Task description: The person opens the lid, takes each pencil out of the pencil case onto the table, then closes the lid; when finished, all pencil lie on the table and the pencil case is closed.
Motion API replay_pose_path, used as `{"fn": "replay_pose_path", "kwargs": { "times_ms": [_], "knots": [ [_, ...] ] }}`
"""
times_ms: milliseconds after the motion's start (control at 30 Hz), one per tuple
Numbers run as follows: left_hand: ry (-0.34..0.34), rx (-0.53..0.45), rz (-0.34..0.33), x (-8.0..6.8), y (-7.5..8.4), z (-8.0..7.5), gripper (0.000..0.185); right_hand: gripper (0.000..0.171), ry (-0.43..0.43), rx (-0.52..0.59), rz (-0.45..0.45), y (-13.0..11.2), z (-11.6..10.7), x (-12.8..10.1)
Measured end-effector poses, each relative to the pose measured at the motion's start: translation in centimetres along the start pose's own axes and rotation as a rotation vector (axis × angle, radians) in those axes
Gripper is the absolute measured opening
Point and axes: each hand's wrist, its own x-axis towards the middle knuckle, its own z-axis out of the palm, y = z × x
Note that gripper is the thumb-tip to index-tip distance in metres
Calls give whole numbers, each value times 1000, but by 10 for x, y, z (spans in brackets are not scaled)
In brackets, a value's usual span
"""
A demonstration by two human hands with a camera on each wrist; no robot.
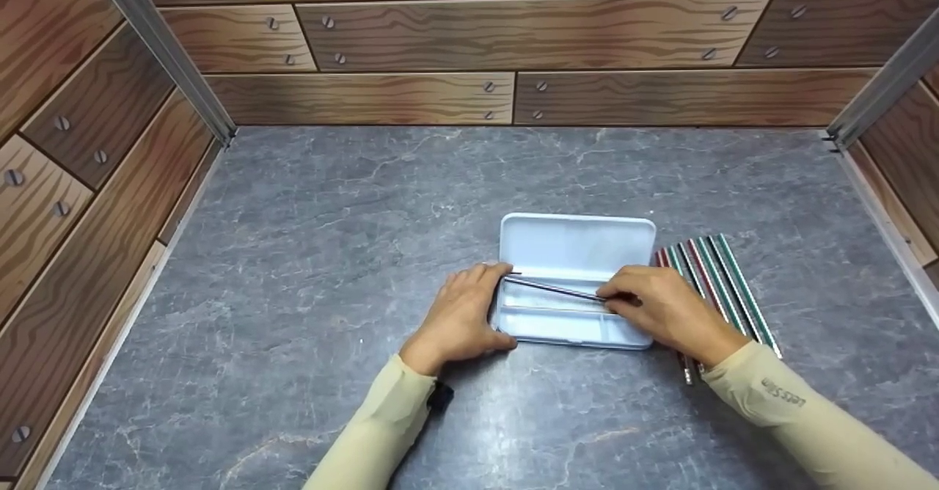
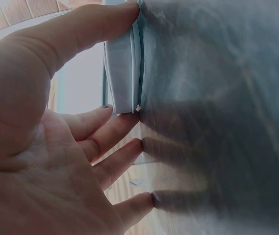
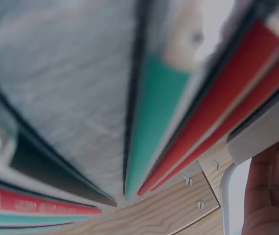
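Note:
A pale blue pencil case [image 1: 576, 255] lies open on the grey stone-patterned table, lid folded back. My left hand [image 1: 462, 314] rests against the case's left end, thumb and fingers touching its edge [image 2: 122, 73]. My right hand [image 1: 660, 306] pinches a thin dark pencil [image 1: 554, 289] and holds it slanted over the case's tray. A row of several red and green striped pencils [image 1: 715, 277] lies right of the case, partly under my right wrist; in the right wrist view these pencils [image 3: 164, 112] fill the frame up close.
Wood-patterned walls [image 1: 513, 42] enclose the table [image 1: 330, 240] at the back and on both sides, with metal corner posts [image 1: 158, 42]. Bare table surface lies to the left and behind the case.

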Motion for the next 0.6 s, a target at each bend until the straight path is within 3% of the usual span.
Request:
{"fn": "replay_pose_path", "kwargs": {
  "times_ms": [200,367,600],
  "knots": [
    [4,11,4,0,0,0,105,30,43,78,38,-4,-8,-2],
    [11,9,12,-1,1,-1,103,31,98,79,82,-7,-17,-6],
    [15,1,18,-1,1,0,103,30,184,90,259,-5,-32,-21]
  ]
}}
